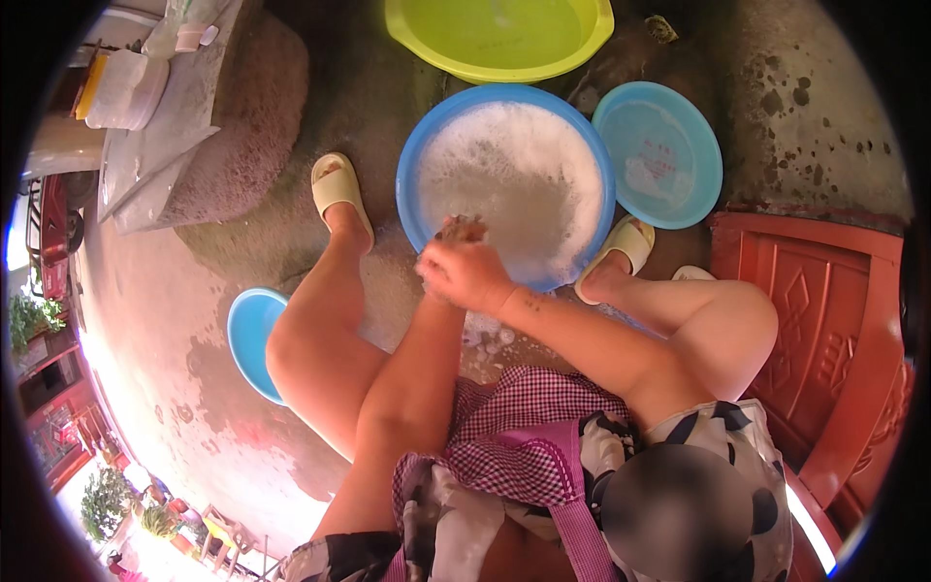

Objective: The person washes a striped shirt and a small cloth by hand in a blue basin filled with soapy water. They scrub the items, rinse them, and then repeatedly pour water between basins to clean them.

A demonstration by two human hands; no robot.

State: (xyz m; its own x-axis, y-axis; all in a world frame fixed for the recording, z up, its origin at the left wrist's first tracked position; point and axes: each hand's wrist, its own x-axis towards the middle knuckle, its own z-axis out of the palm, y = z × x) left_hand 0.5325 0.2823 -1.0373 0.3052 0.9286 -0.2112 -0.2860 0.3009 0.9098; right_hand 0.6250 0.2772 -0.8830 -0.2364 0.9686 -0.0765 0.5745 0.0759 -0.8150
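A blue basin [407, 145] of cloudy, foamy water stands on the floor between my feet. At its near edge my right hand [465, 273] is curled over my left wrist, its fingers blurred. Beyond it my left hand [460, 231] reaches over the basin's rim, partly hidden, with a brownish patch at its fingers that I cannot identify. A lighter blue basin [687, 196] with some suds touches the large basin's right side. The yellow-green basin [502, 73] at the top holds liquid.
Another blue basin [254, 342] stands beside my left knee. A big stone block [254, 138] lies at upper left, with plastic containers [127, 87] near it. On the right is a red panelled door [807, 320]. The concrete floor [211, 291] has wet patches, and suds lie near the basin.
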